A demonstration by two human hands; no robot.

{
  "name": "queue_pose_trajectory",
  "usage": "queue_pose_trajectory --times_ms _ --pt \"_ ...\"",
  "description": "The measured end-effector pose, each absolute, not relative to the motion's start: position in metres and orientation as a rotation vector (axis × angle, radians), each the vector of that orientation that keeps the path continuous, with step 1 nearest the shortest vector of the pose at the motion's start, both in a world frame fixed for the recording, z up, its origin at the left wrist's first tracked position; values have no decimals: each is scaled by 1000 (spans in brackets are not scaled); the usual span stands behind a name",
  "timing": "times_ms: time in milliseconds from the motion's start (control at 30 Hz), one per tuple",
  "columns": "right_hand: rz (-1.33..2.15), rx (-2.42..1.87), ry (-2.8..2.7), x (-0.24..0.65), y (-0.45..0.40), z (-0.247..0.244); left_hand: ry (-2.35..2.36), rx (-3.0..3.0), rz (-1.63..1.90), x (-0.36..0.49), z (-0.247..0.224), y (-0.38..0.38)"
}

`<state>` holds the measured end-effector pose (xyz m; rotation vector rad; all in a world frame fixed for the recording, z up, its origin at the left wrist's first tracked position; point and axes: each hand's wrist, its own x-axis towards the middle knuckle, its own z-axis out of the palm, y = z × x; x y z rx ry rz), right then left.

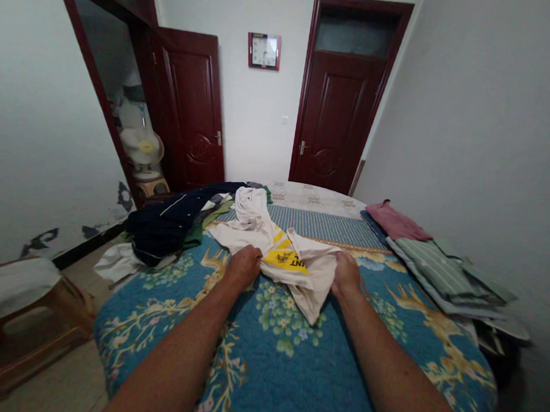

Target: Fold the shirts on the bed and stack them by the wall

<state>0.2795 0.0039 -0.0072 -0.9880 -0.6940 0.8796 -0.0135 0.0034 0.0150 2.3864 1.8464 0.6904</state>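
The left fingers (254,255) and right fingers (343,266) are pinching a crumpled white fabric shirt with yellow print (275,257); uneven pulling could be deepening creases between them.

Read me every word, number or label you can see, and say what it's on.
"N", in black on the white shirt's yellow print; neighbouring letters are distorted or unclear.
"7", "6", "5", faint, low on the wall clock's dial; other numerals are blurred.
Lettering atop the clock: too small to read.

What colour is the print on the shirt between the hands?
Yellow with dark lettering on the pale shirt; the head view shows it.
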Motion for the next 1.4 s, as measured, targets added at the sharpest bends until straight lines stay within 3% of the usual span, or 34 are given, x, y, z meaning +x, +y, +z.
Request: queue_pose_trajectory --times_ms 200,500,667,900,1033,1233,1400 --pt "748 -1024 -82 324 18 -1 2065 2259 832 -43 29 14" --pt "513 -1020 28 368 16 15 2239 2044 1358 -78 29 32" --pt "626 -939 -56 358 21 14 2278 1880 1499 -91 27 36" --pt "1178 -638 -346 329 16 16 2298 1909 1620 -90 40 31" --pt "1245 -509 -400 314 2 29 1724 2131 1428 -38 60 -1" --pt "1346 -386 -512 276 -28 52 806 1917 420 50 52 -70" --pt "1374 -335 -597 242 -51 68 753 1642 664 68 32 -72"
